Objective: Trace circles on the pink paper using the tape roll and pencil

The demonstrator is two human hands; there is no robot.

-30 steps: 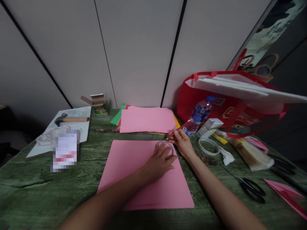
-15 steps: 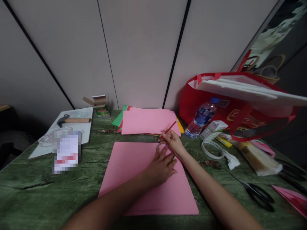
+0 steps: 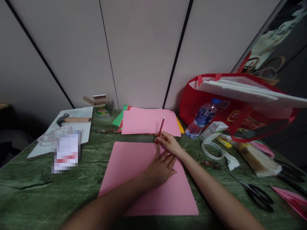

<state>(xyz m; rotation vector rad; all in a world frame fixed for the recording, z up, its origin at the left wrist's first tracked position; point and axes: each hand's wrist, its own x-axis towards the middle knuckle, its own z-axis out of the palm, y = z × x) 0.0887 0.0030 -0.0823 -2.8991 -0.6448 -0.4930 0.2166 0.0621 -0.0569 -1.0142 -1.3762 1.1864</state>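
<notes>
A pink sheet of paper (image 3: 129, 172) lies flat in front of me. My left hand (image 3: 161, 166) rests on its upper right part, fingers stretched out and slightly apart. Beneath those fingers is a thin, pale round edge (image 3: 158, 147); most of it is hidden, so I cannot tell what it belongs to. My right hand (image 3: 169, 142) is closed around a red pencil (image 3: 161, 127), just beyond the left fingers. The pencil stands nearly upright, its lower end close to the round edge at the top of the sheet.
Behind lies a stack of pink sheets (image 3: 148, 121). At left are a hammer (image 3: 76, 120) on a white board (image 3: 87, 129) and an opened box (image 3: 102, 110). To the right are a water bottle (image 3: 202, 119), red bag (image 3: 192, 92), tape roll (image 3: 212, 150) and scissors (image 3: 257, 193).
The pencil has swung from leaning right to nearly upright, and my right hand has shifted slightly left. My left hand stays almost in place, now covering more of the round edge.
</notes>
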